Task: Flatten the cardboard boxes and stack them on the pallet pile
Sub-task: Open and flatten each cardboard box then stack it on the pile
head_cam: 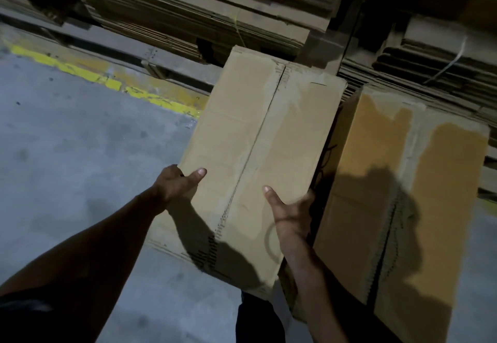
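Observation:
A closed brown cardboard box [258, 138] fills the middle of the head view, its top seam running lengthwise away from me. My left hand [178, 182] grips its left side with the thumb lying on the top face. My right hand [291, 212] grips its right side, thumb also on top. A second closed cardboard box [403, 194] stands right beside it, touching or nearly touching. Behind both rises a tall pile of flattened cardboard [215, 11] on pallets, tied with thin straps.
Grey concrete floor [80, 154] spreads to the left, crossed by a worn yellow line [107, 81] along the pile's base. More bundled flat cardboard [443, 57] is stacked at the back right. Part of my dark trouser leg [258, 318] shows below the held box.

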`<state>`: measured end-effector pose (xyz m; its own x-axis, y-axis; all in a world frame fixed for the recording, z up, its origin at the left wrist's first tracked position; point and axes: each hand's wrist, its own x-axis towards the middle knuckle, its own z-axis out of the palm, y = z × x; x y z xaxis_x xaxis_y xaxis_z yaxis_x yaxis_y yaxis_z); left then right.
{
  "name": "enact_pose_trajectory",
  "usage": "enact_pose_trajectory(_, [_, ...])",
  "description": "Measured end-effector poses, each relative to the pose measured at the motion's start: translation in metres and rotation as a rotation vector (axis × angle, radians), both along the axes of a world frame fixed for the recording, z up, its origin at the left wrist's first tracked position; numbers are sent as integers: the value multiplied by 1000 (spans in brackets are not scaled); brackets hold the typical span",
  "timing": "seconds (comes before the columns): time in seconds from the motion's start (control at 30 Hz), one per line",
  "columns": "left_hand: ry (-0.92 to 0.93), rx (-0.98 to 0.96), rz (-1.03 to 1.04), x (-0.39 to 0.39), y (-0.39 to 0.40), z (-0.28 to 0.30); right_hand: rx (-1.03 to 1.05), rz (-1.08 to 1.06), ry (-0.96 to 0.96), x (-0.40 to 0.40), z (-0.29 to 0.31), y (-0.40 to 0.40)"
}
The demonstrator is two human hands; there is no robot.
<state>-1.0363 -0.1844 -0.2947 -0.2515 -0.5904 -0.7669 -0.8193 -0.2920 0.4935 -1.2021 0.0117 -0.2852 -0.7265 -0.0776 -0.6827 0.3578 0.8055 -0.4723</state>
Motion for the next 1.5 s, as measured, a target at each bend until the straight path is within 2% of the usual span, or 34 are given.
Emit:
enact_pose_trajectory(0.13, [-2, -53, 63, 12, 0, 5, -134, -36, 74, 14, 12, 3])
enact_pose_trajectory(0.3, [78, -109, 123, 58, 37, 44, -196, 88, 71, 37, 46, 23])
enact_pose_trajectory(0.43, [41, -221, 231, 124, 86, 84, -186, 226, 83, 81, 78, 54])
enact_pose_trajectory(0.63, [-107, -369, 370, 248, 202, 139, -187, 397, 42, 182, 114, 119])
enact_pose_trajectory(0.83, [-255, -382, 545, 379, 351, 158, -221, 635, -3, 289, 136, 211])
enact_pose_trajectory(0.97, [-320, -344, 671, 448, 454, 160, -216, 790, -30, 350, 145, 272])
enact_pose_trajectory(1.13, [-381, -259, 858, 499, 552, 144, -111, 1002, -52, 400, 140, 320])
enact_pose_trajectory(1.3, [-398, -147, 1048, 512, 613, 108, -8, 1193, -49, 428, 108, 331])
enact_pose_trajectory(1.5, [-405, -36, 1222, 501, 654, 53, 62, 1380, -46, 434, 43, 335])
